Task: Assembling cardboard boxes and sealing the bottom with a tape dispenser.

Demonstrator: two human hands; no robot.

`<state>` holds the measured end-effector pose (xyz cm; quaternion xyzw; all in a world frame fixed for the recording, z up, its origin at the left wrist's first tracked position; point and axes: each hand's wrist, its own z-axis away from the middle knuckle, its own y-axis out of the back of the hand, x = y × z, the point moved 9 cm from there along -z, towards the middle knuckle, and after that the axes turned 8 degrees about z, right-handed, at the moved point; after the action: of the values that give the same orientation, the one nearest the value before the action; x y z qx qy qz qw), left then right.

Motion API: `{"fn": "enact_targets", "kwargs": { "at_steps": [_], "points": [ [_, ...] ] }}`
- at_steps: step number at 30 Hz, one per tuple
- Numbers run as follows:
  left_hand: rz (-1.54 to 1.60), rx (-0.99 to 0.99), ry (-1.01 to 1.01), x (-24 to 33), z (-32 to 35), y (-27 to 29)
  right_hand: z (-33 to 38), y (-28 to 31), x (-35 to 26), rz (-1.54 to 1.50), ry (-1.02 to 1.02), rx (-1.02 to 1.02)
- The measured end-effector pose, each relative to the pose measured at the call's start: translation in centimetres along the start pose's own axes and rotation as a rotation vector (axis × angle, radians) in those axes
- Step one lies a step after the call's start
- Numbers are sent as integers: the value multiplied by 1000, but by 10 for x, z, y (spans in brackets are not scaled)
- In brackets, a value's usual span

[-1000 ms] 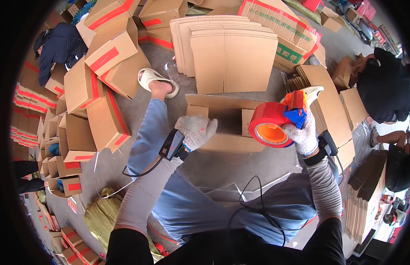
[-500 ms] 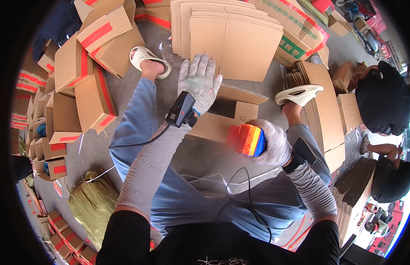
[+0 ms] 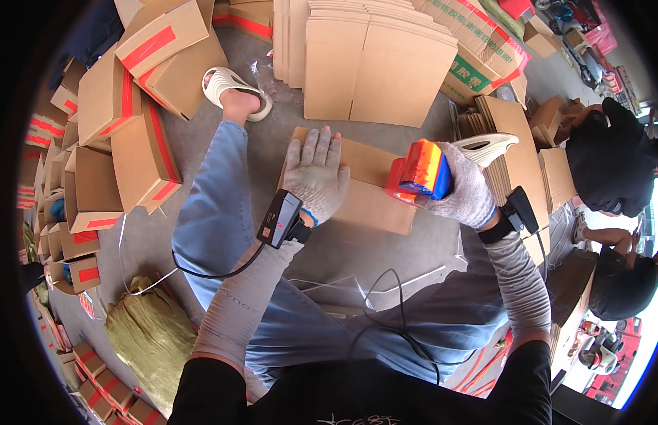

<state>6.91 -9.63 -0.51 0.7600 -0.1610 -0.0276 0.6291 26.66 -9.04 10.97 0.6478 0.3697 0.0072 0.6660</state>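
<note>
A small cardboard box point(image 3: 375, 205) sits on the floor between my feet, its top flaps folded down. My left hand point(image 3: 318, 170), in a light grey work glove with bare fingertips, lies flat on the left part of the box top, fingers stretched out. In my gloved right hand point(image 3: 462, 185) is a tape dispenser point(image 3: 422, 170) coloured red, orange and blue, held at the right end of the box. The dispenser hides part of that end. Whether it touches the cardboard I cannot tell.
Flattened cardboard sheets point(image 3: 378, 67) stand just beyond the box, with another stack point(image 3: 516, 163) at my right foot. Boxes with red tape point(image 3: 148, 152) are piled on the left. A yellowish sack point(image 3: 148, 333) lies lower left. Another person point(image 3: 616, 166) is at the far right.
The box's raised flap has been folded down, and my left hand has come down onto the box top. My right hand has moved up and right with the tape dispenser.
</note>
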Motion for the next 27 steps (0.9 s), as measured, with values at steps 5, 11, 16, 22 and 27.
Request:
{"fn": "enact_targets", "kwargs": {
  "at_steps": [5,11,16,22,27],
  "points": [
    [257,57,-140,-15,10,1,-20,-31,-6,122,13,-99],
    [1651,179,189,57,19,36,-25,-30,-13,136,44,-99],
    [1209,237,40,46,16,31,-28,-37,-16,165,19,-136],
    [2691,319,737,34,26,-51,-44,-48,-41,279,25,-174],
    [2592,487,804,-19,23,-10,-45,-40,-46,269,-45,-276]
  ]
}}
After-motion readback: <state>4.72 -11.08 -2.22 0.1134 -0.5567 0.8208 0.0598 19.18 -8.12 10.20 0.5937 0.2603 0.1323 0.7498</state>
